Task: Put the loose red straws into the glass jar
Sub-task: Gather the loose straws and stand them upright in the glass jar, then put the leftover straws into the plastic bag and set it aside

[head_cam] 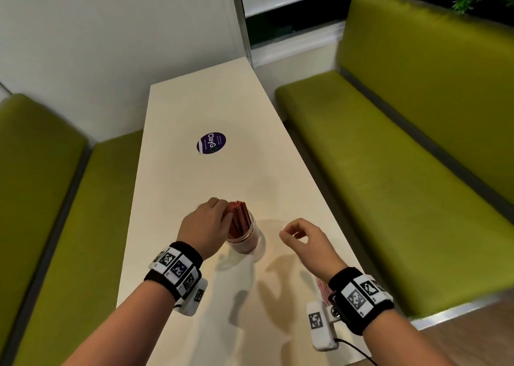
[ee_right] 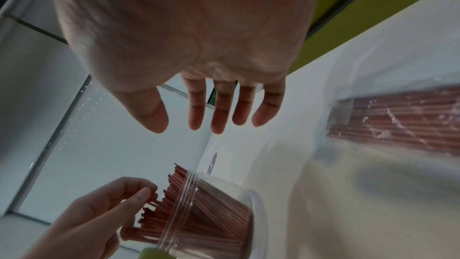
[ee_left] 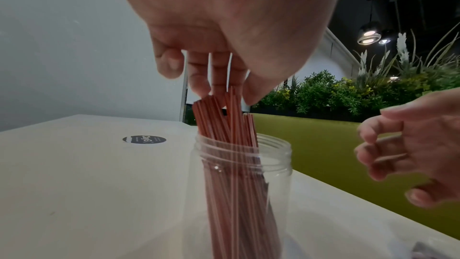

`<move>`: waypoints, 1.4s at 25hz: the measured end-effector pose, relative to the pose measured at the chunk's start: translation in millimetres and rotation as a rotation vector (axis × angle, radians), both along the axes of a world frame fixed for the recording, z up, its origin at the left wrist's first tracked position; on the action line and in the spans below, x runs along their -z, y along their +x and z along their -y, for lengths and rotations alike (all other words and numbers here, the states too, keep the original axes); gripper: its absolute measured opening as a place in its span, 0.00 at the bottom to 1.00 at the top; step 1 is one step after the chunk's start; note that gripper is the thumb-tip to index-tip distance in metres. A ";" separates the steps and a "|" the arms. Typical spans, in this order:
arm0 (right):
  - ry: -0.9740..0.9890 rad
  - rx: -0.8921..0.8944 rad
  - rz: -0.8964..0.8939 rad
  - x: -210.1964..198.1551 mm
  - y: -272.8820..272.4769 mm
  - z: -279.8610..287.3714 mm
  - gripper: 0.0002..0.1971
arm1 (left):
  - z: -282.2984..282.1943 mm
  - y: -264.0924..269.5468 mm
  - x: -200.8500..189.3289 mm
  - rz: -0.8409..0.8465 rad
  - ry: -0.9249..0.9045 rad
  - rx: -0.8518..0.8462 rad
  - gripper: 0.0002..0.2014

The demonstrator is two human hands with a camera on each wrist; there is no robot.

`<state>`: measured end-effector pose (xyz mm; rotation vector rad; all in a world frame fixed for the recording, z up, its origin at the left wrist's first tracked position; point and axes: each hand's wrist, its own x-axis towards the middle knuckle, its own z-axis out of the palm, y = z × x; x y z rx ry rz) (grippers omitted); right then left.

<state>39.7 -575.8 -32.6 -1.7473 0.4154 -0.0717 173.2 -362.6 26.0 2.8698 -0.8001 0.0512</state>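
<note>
A clear jar (head_cam: 248,242) stands on the white table (head_cam: 192,107), with a bunch of red straws (head_cam: 238,217) standing in it and sticking out above the rim. My left hand (head_cam: 224,215) is over the jar's left side. Its fingers and thumb close round the straw tops (ee_left: 225,123), seen above the jar (ee_left: 242,164). My right hand (head_cam: 292,233) hovers to the right of the jar, fingers loosely curled and holding nothing. The right wrist view shows that hand (ee_right: 186,127) spread above the jar (ee_right: 211,214), beside the left hand (ee_right: 139,190).
A clear plastic packet of more red straws (ee_right: 398,121) lies on the table near its right edge, partly under my right wrist (head_cam: 324,288). A round purple sticker (head_cam: 211,142) lies further up the table. Green benches (head_cam: 389,157) run along both sides.
</note>
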 end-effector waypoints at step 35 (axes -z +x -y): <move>-0.626 -0.233 -0.615 16.7 -40.8 11.2 0.06 | -6.7 -87.1 34.1 0.072 -0.684 -0.094 0.12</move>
